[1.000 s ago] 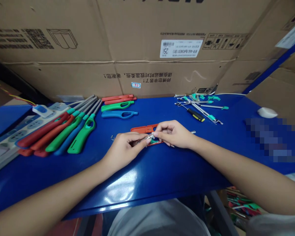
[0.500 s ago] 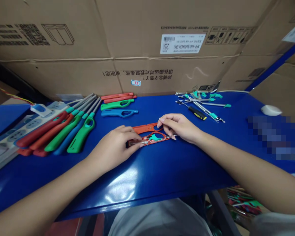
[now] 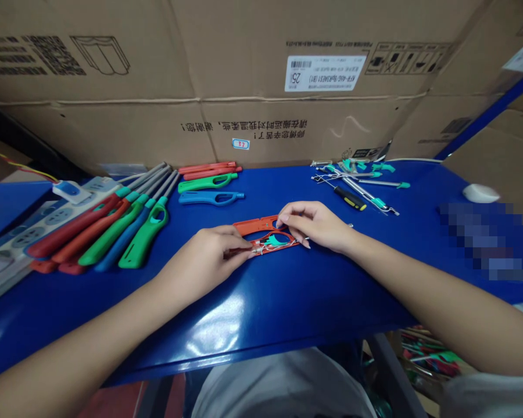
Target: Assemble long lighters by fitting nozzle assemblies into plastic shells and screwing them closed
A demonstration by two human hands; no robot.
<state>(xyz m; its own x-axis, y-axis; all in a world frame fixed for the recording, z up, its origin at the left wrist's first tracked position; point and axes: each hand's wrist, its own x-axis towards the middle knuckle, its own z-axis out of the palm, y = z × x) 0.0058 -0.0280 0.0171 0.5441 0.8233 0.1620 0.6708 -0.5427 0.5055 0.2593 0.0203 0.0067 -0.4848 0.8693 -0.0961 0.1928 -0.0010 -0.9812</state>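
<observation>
An open orange lighter shell [image 3: 261, 227] lies on the blue table [image 3: 287, 290] between my hands, with a teal trigger piece [image 3: 276, 239] and thin wire in its lower half. My left hand [image 3: 209, 260] is closed in a pinch on the metal tube at the shell's left end. My right hand [image 3: 316, 223] rests on the shell's right end, fingertips pressed together on its edge.
A row of long finished lighters [image 3: 113, 223] in red, green and blue lies at the left beside a power strip [image 3: 35, 223]. Spare shells [image 3: 209, 180] lie behind. Metal tubes and a screwdriver [image 3: 351, 199] lie at the right. Cardboard boxes [image 3: 244, 87] wall the back.
The tube assembly, held up between both hands a second ago, now lies in the orange shell. My right hand has shifted to the shell's right end.
</observation>
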